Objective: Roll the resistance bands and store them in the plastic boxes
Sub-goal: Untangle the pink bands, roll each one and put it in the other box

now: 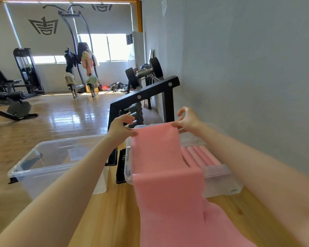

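A long pink resistance band (pixel 161 168) lies stretched flat over a clear plastic box (pixel 219 177) and runs down toward me across the wooden floor. My left hand (pixel 120 128) pinches the band's far left corner. My right hand (pixel 187 120) pinches its far right corner. Both hands hold that far edge just above the box's back rim. Several rolled pink bands (pixel 201 155) lie side by side inside this box, partly hidden by the flat band. A second clear plastic box (pixel 48 163) stands to the left with no bands visible in it.
A black dumbbell rack (pixel 150 97) with dumbbells stands just behind the boxes along the grey wall (pixel 239 68) on the right. Two black items (pixel 120 164) lie between the boxes. Gym machines (pixel 12 97) stand far left across the wooden floor.
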